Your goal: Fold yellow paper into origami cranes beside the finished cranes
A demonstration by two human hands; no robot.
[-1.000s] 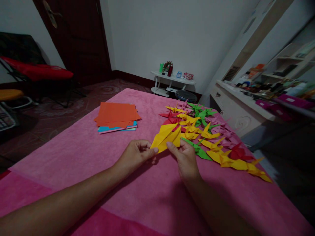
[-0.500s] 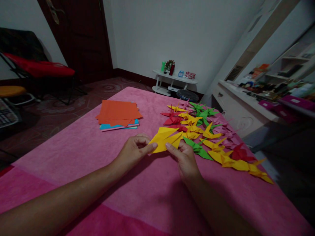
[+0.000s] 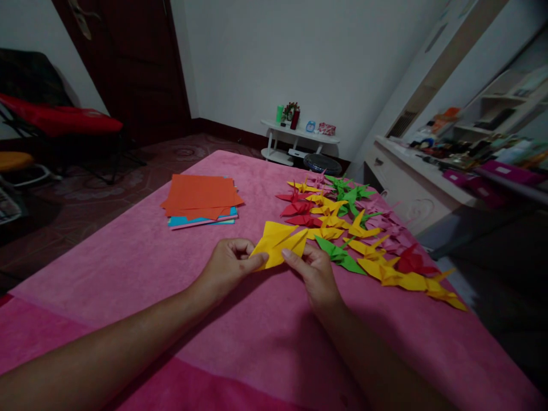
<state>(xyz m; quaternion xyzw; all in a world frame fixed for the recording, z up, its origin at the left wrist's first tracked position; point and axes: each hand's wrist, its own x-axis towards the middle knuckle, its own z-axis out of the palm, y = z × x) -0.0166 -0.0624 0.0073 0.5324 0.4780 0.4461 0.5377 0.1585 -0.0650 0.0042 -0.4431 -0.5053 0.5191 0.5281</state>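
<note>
A partly folded piece of yellow origami paper (image 3: 276, 244) is held up between both hands over the pink-covered table (image 3: 257, 319). My left hand (image 3: 229, 265) pinches its left corner, thumb on top and fingers curled beneath. On the other side, my right hand (image 3: 314, 271) grips the lower right part, its thumb pressed on the near face. Pointed flaps with a slit between them stick out at the paper's upper right. Just beyond my right hand lies a green paper crane (image 3: 340, 255). The fingertips under the paper are hidden.
Rows of yellow, red, green and pink paper cranes (image 3: 329, 205) cover the table's right side. A stack of orange sheets (image 3: 201, 194) over blue ones lies at left. Beyond the table stand a small white shelf (image 3: 299, 131), a red chair (image 3: 64, 123) and a cluttered dresser (image 3: 422, 182).
The whole view has shifted slightly. Both hands still hold the yellow paper, which is tilted a little differently; its fold looks the same.
</note>
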